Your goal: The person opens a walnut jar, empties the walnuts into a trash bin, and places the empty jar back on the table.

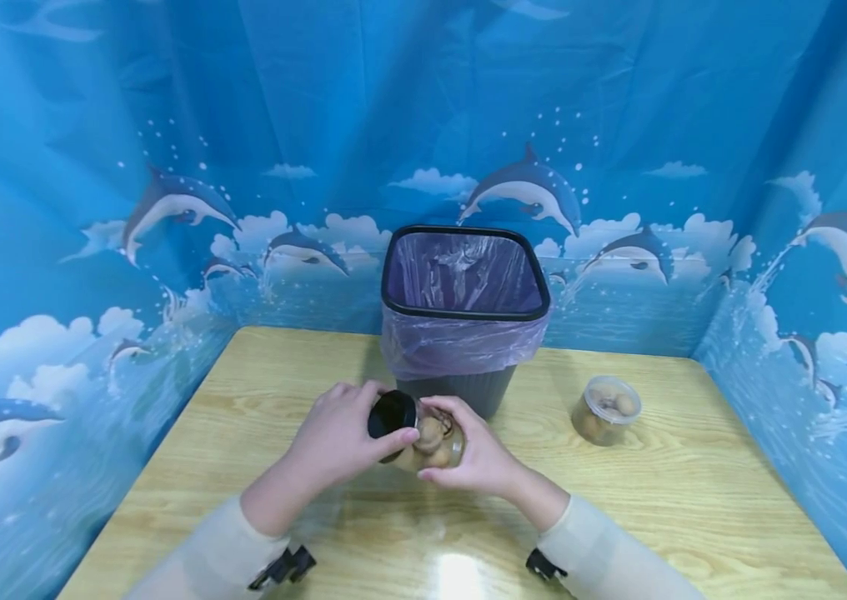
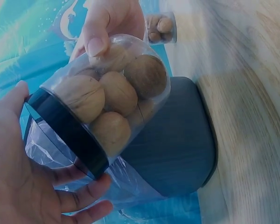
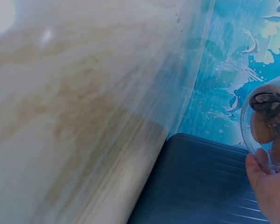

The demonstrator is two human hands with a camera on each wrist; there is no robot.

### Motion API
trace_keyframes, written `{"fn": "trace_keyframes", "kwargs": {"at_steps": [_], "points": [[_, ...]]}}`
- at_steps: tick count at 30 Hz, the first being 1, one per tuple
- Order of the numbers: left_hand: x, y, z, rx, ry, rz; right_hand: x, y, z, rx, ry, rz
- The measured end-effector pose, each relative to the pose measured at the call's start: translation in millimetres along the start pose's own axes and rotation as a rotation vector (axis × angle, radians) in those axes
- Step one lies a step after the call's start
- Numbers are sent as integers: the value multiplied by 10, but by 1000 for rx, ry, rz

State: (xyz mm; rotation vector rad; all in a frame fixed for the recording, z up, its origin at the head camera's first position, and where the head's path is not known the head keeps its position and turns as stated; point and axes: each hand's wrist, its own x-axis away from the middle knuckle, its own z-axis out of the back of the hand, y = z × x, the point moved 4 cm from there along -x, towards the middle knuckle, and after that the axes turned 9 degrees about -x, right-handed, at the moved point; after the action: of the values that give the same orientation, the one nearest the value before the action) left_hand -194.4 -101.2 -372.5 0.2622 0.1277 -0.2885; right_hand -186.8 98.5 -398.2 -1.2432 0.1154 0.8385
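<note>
A clear plastic jar (image 2: 135, 79) with a rounded bottom lies tilted between my two hands, close in front of the bin. Inside are several brown walnuts (image 2: 119, 93), one darker than the others. My left hand (image 1: 333, 437) grips the black lid (image 1: 392, 421), thumb on one side and fingers spread along the other edge. The lid sits on the jar's mouth, which points left. My right hand (image 1: 482, 450) holds the jar's bottom end between thumb and fingers. Only part of the right hand and the jar's base appear in the right wrist view.
A dark bin (image 1: 487, 390) lined with a purple bag (image 1: 453, 346) stands at the back middle of the wooden table (image 1: 694, 467). To the right is a small clear tub (image 1: 607, 412) holding more brown nuts. A blue dolphin-print curtain (image 1: 303, 108) surrounds the table.
</note>
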Motion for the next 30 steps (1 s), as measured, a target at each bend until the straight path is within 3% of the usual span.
{"fn": "trace_keyframes", "kwargs": {"at_steps": [6, 13, 18, 23, 26, 30], "points": [[25, 2, 7, -26, 39, -62, 10, 16, 9, 0, 9, -27], [15, -52, 50, 35, 39, -270, 65, 407, 16, 6, 1, -9], [8, -82, 56, 97, 2, -389, 64, 417, 23, 29, -7, -17], [-2, -78, 62, 96, 12, -508, 53, 361, 14, 49, -4, -34], [-6, -94, 53, 84, 4, -512, 30, 202, 16, 47, -5, -15], [-11, -113, 33, 86, -22, -461, 1, 5, 27, 36, -11, -13]]}}
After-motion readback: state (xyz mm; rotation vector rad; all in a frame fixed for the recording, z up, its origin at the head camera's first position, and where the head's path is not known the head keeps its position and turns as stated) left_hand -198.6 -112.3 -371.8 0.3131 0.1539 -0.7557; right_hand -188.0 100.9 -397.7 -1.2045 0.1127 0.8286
